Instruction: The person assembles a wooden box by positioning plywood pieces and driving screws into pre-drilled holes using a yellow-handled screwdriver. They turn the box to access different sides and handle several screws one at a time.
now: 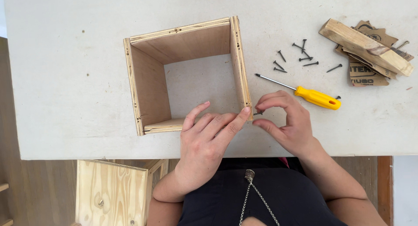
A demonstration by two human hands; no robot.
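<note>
An open square plywood frame (150,84) lies on the white table (65,78). My left hand (209,136) rests flat against its near wall, index fingertip at the near right corner. My right hand (285,121) pinches a small dark screw (258,112) between thumb and forefinger, its tip touching the outside of that corner. A screwdriver with a yellow handle (317,98) lies on the table just beyond my right hand, its shaft pointing left.
Several loose dark screws (300,58) lie scattered right of the frame. A wooden block (365,45) sits on torn cardboard pieces (368,75) at the far right. A light plywood box (113,193) stands below the table's near edge.
</note>
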